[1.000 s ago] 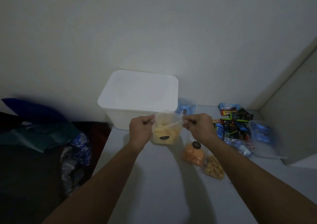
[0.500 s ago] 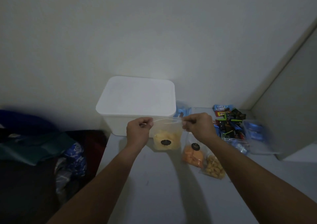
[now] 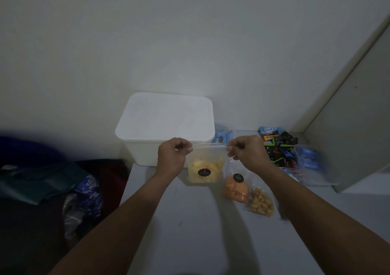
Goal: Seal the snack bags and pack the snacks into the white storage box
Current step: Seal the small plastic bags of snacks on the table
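Both hands' grip (image 3: 174, 155) (image 3: 247, 153) has pulled yellow-snack bag (image 3: 203, 169) taut.

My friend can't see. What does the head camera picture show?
Two hands, left hand and right hand, pinch the top corners of a clear bag of yellow snacks in front of a closed white storage box. Two more snack bags and a pile of wrapped sweets lie on the table to the right.

You're in a dim home room — plain wall (image 3: 190, 42), crumpled clothes (image 3: 63, 190) beside a snack-strewn desk (image 3: 190, 232).
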